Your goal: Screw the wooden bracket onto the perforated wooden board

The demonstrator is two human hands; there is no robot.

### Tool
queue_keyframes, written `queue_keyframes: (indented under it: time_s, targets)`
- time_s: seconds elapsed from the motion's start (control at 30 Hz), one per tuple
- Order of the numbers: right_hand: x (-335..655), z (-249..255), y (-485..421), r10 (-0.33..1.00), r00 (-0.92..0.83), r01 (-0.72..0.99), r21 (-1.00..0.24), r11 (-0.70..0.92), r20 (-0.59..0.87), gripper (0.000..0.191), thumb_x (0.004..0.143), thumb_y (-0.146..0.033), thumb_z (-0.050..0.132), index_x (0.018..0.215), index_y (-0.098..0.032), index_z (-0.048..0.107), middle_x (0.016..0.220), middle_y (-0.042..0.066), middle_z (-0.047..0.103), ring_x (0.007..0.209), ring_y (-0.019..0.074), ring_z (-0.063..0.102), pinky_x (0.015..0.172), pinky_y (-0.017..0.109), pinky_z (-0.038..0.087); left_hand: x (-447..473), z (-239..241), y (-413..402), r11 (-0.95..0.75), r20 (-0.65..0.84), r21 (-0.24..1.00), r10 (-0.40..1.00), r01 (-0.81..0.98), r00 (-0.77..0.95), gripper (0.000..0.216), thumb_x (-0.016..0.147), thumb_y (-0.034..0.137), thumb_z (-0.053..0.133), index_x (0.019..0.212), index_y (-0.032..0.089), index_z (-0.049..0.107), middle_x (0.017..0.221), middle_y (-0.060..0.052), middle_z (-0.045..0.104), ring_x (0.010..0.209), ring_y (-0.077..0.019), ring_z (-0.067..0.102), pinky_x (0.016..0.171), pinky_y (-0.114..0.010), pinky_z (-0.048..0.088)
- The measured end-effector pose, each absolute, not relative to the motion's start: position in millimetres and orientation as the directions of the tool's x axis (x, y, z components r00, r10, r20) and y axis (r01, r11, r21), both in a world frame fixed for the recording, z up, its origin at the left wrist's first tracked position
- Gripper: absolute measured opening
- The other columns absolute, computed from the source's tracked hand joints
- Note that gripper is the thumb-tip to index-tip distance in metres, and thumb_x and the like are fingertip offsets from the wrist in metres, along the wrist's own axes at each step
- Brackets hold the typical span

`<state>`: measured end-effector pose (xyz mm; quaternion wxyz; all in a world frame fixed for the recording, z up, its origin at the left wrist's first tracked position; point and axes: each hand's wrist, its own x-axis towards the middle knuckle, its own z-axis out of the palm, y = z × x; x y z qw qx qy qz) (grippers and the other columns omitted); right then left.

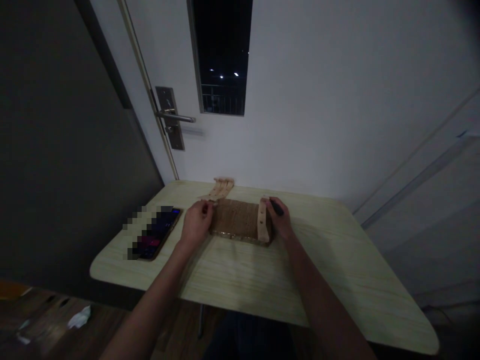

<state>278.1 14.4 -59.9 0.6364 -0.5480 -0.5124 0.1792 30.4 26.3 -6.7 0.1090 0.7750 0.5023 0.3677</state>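
Note:
A flat brown block point(236, 220) with a ridged, cardboard-like top and shiny tape along its front edge lies on the table. Across its right end runs a pale beige strip point(261, 227) with a row of small dark holes or studs. My right hand point(283, 220) is closed around a tool with a short black handle point(276, 206), its tip by the strip's far end; the tip is too small to make out. At the block's left end my left hand point(197, 222) has its fingers pinched together, and what they hold is unclear. More beige strips point(222, 187) lie behind the block.
A phone point(159, 235) with a lit, partly pixelated screen lies left of my left hand. The pale wood-grain table point(337, 280) stands against a white door point(300, 100) with a metal lever handle point(176, 117). Crumpled white paper point(80, 317) is on the floor.

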Motion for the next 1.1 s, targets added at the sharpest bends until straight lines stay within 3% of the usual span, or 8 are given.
queue_keyframes:
  time_s: [0.13,0.33,0.5,0.63,0.73,0.9,1.1]
  targets:
    - [276.2,-58.9,13.4,0.779,0.422,0.325,-0.879,0.347,0.464,0.032,0.076,-0.049,0.057,0.087,-0.02,0.063,0.091,0.005,0.065,0.086,0.02,0.059,0.085,0.037,0.045,-1.1,-29.0,31.4,-0.217,0.372,0.365,0.925,0.906,0.071,0.023,0.084,0.024,0.046,0.092,0.011,0.064,0.089,-0.013,0.067,0.081,-0.0232,0.063,0.073,-0.03,0.046]
    - [276.3,-62.1,11.7,0.768,0.441,0.304,-0.882,0.359,0.465,0.031,0.075,-0.048,0.059,0.086,-0.02,0.063,0.09,0.005,0.066,0.086,0.02,0.06,0.085,0.037,0.045,-5.2,-39.0,35.4,-0.127,0.288,0.22,0.956,0.967,0.06,0.031,0.087,0.023,0.04,0.091,0.01,0.067,0.09,-0.016,0.067,0.084,-0.0244,0.064,0.073,-0.03,0.046]
    - [277.6,-60.8,9.6,0.758,0.43,0.324,-0.867,0.378,0.491,0.029,0.076,-0.047,0.059,0.085,-0.02,0.064,0.089,0.005,0.066,0.086,0.0196,0.06,0.084,0.036,0.045,-3.6,-34.6,36.4,-0.093,0.26,0.204,0.965,0.974,0.037,0.031,0.088,0.021,0.038,0.09,0.009,0.067,0.091,-0.017,0.067,0.085,-0.0247,0.065,0.072,-0.03,0.046]
    - [277.2,-57.8,8.0,0.745,0.445,0.325,-0.864,0.384,0.498,0.028,0.078,-0.046,0.057,0.085,-0.019,0.063,0.087,0.005,0.066,0.083,0.0186,0.06,0.081,0.034,0.046,-3.0,-26.5,27.2,-0.095,0.279,0.266,0.96,0.959,0.017,0.028,0.086,0.022,0.041,0.089,0.009,0.066,0.085,-0.016,0.068,0.079,-0.0259,0.065,0.067,-0.031,0.046]
    - [277.0,-56.3,7.3,0.737,0.488,0.278,-0.884,0.376,0.467,0.031,0.079,-0.048,0.055,0.084,-0.019,0.062,0.082,0.005,0.065,0.078,0.0178,0.061,0.075,0.033,0.047,4.9,-12.8,21.1,-0.179,0.334,0.35,0.941,0.92,0.056,0.022,0.082,0.019,0.046,0.087,0.011,0.065,0.083,-0.013,0.069,0.075,-0.0236,0.064,0.067,-0.03,0.046]
    - [277.1,-52.5,6.5,0.722,0.543,0.229,-0.902,0.365,0.43,0.033,0.078,-0.05,0.055,0.09,-0.02,0.057,0.08,0.004,0.066,0.074,0.0169,0.062,0.072,0.032,0.048,46.5,13.5,20.3,-0.559,0.521,0.53,0.808,0.638,0.275,0.016,0.076,0.014,0.052,0.085,0.015,0.066,0.08,-0.005,0.067,0.073,-0.0165,0.061,0.07,-0.027,0.047]
    - [276.9,-45.5,3.3,0.701,0.587,0.224,-0.913,0.341,0.406,0.032,0.079,-0.05,0.055,0.092,-0.021,0.051,0.075,0.001,0.066,0.069,0.0153,0.06,0.069,0.03,0.048,106.8,18.4,32.1,-0.757,0.522,0.536,0.646,0.375,0.557,0.017,0.083,0.018,0.052,0.088,0.017,0.068,0.087,-0.005,0.066,0.08,-0.0158,0.06,0.074,-0.028,0.048]
